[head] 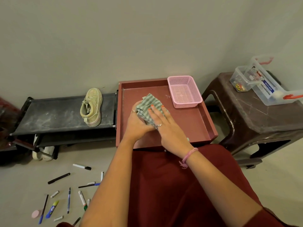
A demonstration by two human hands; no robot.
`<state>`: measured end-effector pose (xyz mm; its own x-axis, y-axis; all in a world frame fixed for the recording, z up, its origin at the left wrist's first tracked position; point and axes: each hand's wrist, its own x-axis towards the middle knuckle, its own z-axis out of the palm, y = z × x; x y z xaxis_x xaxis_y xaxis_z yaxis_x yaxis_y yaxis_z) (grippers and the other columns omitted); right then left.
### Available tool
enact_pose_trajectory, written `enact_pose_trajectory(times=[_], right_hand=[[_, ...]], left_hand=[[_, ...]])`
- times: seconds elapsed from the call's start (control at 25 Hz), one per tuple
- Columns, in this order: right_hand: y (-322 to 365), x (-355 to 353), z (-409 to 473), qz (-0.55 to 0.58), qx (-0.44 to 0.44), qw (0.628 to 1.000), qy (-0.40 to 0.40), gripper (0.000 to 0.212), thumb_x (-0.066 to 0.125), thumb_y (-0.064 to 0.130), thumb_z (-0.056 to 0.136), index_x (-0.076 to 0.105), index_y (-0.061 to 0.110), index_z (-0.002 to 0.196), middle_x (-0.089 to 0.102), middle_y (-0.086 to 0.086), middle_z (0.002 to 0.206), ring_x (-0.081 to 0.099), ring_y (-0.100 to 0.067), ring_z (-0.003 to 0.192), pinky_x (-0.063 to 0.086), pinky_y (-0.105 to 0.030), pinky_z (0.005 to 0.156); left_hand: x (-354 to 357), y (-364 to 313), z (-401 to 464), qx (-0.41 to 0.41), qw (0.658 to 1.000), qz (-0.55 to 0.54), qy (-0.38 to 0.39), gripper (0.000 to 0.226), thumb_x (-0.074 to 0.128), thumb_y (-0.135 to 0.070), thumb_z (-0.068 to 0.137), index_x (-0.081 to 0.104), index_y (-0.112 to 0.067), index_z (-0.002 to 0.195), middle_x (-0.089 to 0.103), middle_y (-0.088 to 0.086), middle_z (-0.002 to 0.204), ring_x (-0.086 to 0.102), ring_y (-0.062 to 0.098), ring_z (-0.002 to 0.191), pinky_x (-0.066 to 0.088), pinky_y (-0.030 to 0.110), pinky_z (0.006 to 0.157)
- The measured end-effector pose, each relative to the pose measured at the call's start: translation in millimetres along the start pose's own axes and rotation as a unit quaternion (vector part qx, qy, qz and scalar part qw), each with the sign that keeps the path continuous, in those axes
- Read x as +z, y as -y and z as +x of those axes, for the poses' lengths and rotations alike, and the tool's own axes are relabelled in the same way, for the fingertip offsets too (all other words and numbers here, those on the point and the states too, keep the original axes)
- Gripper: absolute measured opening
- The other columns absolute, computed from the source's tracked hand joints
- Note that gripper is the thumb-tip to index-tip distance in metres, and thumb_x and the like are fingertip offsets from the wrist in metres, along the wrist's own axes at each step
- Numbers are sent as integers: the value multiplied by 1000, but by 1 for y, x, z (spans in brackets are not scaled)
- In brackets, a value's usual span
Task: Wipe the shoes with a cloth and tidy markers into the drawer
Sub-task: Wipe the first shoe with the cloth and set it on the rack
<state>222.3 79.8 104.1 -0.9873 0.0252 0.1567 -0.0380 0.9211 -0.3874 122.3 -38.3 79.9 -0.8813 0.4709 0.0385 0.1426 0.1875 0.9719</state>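
— Cloth [150, 104] with green and white stripes lay crumpled in the red drawer [193, 122], yes?

— Yes. The left hand [136, 122] gripped it from the left side, fingers curled into the folds. The right hand [164, 122] pressed flat on top, fingers straight and a little spread.

— What else was in the drawer?

— A pink basket [184, 90] in the far right corner. I saw nothing in it.

— And the markers [82, 166]?

— Scattered on the floor at the left. One shoe [91, 107] stood on the black rack [54, 115]. A clear box [262, 82] with small items sat on the brown stool [242, 115].
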Motion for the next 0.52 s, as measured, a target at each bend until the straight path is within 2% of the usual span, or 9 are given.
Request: enact_pose_trajectory(times=[0.12, 0.28, 0.36, 0.52], right_hand=[[-9, -9, 12, 137, 76, 988, 16, 91, 44, -16, 78, 10, 23, 153, 6, 8, 160, 3, -16, 148, 13, -28, 118], [-12, -16, 10, 325, 183, 925, 72, 86, 39, -18, 79, 10, 17, 153, 12, 0, 159, 10, -13, 147, 12, -28, 120], [-5, -14, 2, 323, 182, 926, 64, 85, 39, -17, 80, 8, 15, 153, 9, 0, 160, 7, -13, 148, 9, -28, 120], [2, -11, -13, 189, 109, 975, 37, 88, 37, -16, 81, 4, 23, 153, -4, 12, 160, -7, -11, 147, 6, -24, 117]], left_hand=[[4, -6, 2, -9, 1000, 2, 6, 95, 89, -2, 56, 36, -25, 131, 55, -16, 118, 54, -17, 103, 44, 4, 81], [-6, -3, -2, 4, 998, 42, 38, 100, 94, -12, 53, 34, -26, 132, 47, -19, 125, 44, -20, 112, 35, -1, 87], [-9, -2, -5, 5, 998, 45, 48, 101, 94, -12, 53, 34, -24, 134, 47, -16, 127, 44, -16, 116, 35, 0, 90], [5, -5, -4, 0, 998, 15, 57, 97, 89, -2, 54, 36, -29, 130, 53, -18, 122, 53, -12, 110, 43, 8, 88]])
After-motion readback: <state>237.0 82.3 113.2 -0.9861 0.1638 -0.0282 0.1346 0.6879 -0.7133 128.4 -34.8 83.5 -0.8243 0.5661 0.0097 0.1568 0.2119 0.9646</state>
